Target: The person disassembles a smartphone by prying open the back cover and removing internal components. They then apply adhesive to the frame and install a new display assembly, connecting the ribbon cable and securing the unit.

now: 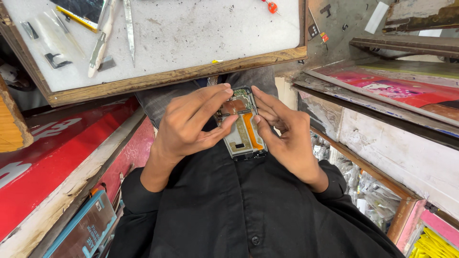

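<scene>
**Clerk:** Head view, largest entry first?

**Operator:** From my remote seat I log a wooden-framed work board (181,74) with a white surface, top of frame. On it lie tweezers (129,28), a white-handled tool (100,40) and a phone screen part (81,9) with a yellow edge. At left, a red panel (57,148).

**Clerk:** Next?

**Operator:** Black shirt (229,210), filling the lower middle.

**Clerk:** The hands?

**Operator:** Left hand (189,126), fingers curled, pinches the left edge of an opened phone (241,124). Right hand (287,134) grips its right edge, thumb on the orange flex cable (250,130).

**Clerk:** Phone's place?

**Operator:** Held between both hands above the lap, just below the board, its back off and its copper-coloured shield (233,106) showing.
</scene>
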